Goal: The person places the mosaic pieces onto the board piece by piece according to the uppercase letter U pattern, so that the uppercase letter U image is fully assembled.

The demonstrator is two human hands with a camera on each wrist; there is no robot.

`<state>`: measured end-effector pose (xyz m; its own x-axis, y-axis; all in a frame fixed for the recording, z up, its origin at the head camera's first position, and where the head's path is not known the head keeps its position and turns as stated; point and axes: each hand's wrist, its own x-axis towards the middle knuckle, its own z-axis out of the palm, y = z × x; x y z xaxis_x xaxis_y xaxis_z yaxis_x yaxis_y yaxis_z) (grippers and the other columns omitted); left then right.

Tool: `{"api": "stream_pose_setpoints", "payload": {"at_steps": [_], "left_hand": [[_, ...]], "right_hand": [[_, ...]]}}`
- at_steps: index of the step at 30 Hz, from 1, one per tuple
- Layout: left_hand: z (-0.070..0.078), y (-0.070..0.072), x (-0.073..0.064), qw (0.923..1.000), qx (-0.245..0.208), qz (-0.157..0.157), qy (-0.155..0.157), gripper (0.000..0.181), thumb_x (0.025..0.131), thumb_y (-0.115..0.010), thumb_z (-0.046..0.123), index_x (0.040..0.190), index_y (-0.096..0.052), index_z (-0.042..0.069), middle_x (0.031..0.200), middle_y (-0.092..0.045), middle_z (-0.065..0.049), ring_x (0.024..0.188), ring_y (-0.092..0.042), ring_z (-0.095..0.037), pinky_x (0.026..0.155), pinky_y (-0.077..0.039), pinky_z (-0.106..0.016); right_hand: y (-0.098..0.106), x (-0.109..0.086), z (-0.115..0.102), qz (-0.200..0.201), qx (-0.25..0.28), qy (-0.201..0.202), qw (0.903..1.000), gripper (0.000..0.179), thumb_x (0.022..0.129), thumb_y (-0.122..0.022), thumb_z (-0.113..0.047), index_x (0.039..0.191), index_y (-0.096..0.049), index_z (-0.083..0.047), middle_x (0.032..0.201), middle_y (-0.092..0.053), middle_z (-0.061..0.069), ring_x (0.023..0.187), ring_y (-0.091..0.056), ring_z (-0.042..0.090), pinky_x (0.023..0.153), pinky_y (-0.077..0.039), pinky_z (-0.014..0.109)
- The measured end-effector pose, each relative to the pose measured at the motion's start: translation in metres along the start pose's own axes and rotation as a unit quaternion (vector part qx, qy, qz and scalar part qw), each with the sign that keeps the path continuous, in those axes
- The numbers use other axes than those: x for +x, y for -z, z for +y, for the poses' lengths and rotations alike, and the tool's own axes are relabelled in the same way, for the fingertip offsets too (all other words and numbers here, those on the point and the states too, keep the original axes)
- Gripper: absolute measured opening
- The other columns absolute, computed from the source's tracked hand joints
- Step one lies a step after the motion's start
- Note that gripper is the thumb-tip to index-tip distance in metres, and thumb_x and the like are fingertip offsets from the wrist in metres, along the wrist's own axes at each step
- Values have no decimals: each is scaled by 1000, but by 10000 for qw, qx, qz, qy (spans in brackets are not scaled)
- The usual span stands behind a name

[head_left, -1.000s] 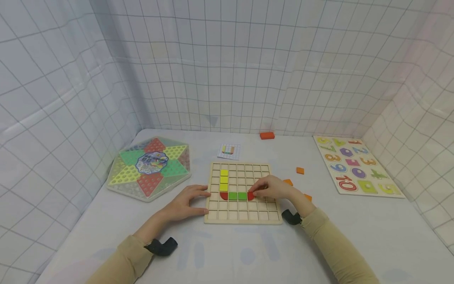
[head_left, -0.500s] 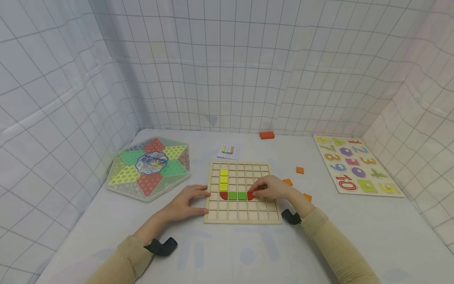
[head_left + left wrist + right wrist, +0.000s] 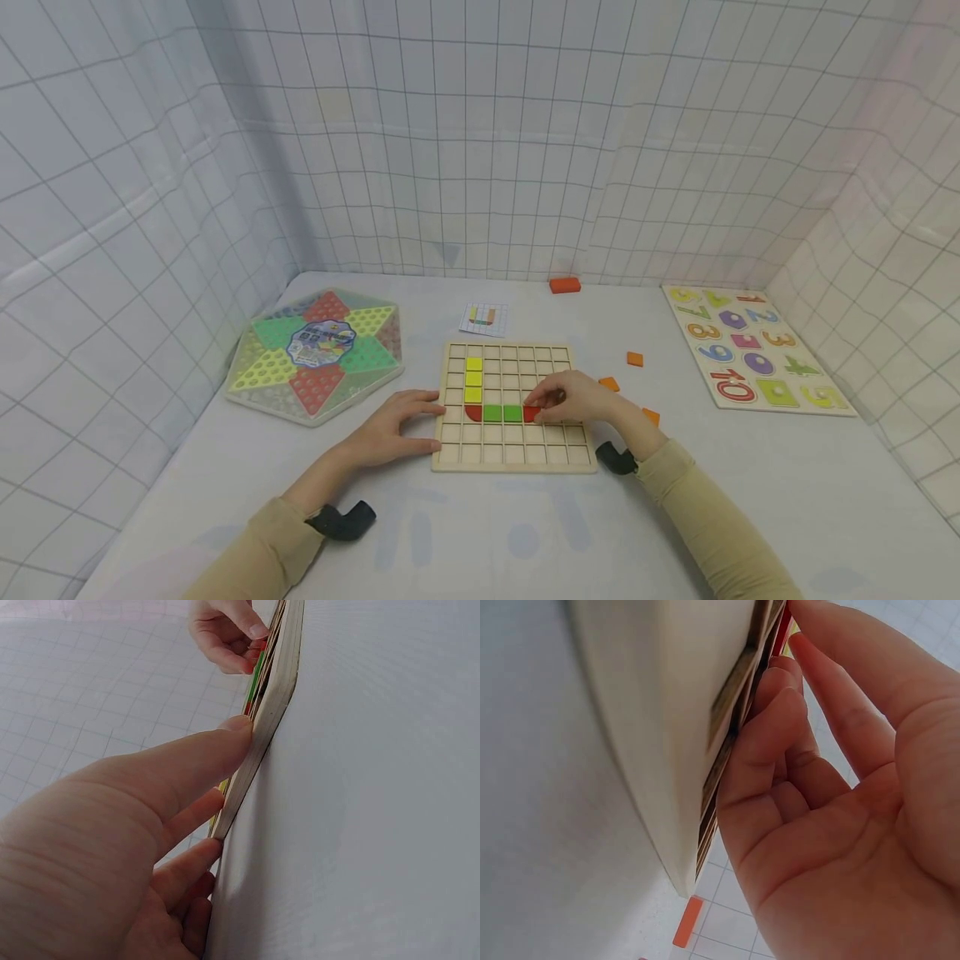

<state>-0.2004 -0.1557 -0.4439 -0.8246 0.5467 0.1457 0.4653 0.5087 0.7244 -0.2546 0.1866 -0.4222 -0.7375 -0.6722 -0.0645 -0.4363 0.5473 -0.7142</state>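
Note:
A wooden grid board (image 3: 513,468) lies in the middle of the table. Along its left edge rests my left hand (image 3: 390,429), thumb and fingertips touching the rim, as the left wrist view also shows. My right hand (image 3: 573,396) pinches a red tile (image 3: 532,414) at the right end of a row, its fingertips partly covering it. Left of that tile sit two green tiles (image 3: 492,413), then a red tile with a rounded corner (image 3: 474,413). Three yellow tiles (image 3: 473,379) rise in a column above this one. In the right wrist view, curled fingers (image 3: 761,750) lie against the board's surface.
Orange tiles (image 3: 634,359) lie right of the board, partly behind the right forearm. A pattern card (image 3: 483,319) and a red block (image 3: 565,286) are behind it. A star-patterned hexagonal game board (image 3: 322,346) lies left, a number puzzle (image 3: 757,364) right.
The red tile under my right fingers has turned in its cell; a square corner now shows where a rounded edge did. The right fingertips have shifted slightly; the left hand stays put.

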Motion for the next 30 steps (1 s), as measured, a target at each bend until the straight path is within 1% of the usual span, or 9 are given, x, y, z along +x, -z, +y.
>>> {"api": "stream_pose_setpoints", "payload": {"at_steps": [4,10,14,18,23,28,30], "left_hand": [[-1,0,0,10000,3,3,1,48,81,-74,33,122,-62,11,140,-44,-13,132,-31,-35,105,-26,-55],[-3,0,1,10000,-13,14,-26,48,81,-74,33,122,-62,11,140,-44,-13,132,-31,-35,105,-25,-55],[-3,-1,0,10000,-11,-1,-10,48,80,-74,34,122,-62,12,140,-44,-12,132,-31,-35,105,-26,-55],[-3,-1,0,10000,-17,1,-4,48,80,-74,33,122,-62,12,140,-44,-12,132,-32,-35,105,-26,-54],[-3,-1,0,10000,15,31,-16,49,80,-74,33,122,-62,11,140,-44,-12,132,-32,-34,105,-26,-54],[-3,-1,0,10000,2,7,11,49,80,-74,34,122,-62,11,140,-44,-12,132,-32,-34,105,-26,-54],[-3,-1,0,10000,-6,7,29,49,80,-74,34,122,-62,11,141,-44,-12,132,-32,-34,105,-26,-54]], "right_hand": [[0,0,0,1,14,111,9999,19,83,-73,-19,101,-71,-14,82,-62,-5,75,-55,12,67,-47,24],[1,-2,-1,39,9,56,10000,17,85,-71,-18,101,-71,-13,82,-62,-6,75,-56,11,68,-48,24],[3,-7,0,55,86,21,9999,22,84,-72,-19,104,-70,-10,88,-64,-4,79,-58,12,72,-50,26],[14,-20,2,175,136,-120,9997,28,84,-72,-21,109,-68,-8,97,-65,-1,86,-58,14,78,-50,29],[33,-35,8,465,191,-313,9982,38,82,-74,-25,115,-66,-8,105,-65,6,91,-59,17,82,-50,33],[47,-45,9,694,84,-520,9962,48,78,-78,-31,118,-64,-10,105,-65,5,94,-58,18,82,-49,36],[50,-48,10,797,-68,-474,9957,48,77,-78,-32,118,-65,-9,103,-65,5,93,-59,18,81,-49,36]]}}
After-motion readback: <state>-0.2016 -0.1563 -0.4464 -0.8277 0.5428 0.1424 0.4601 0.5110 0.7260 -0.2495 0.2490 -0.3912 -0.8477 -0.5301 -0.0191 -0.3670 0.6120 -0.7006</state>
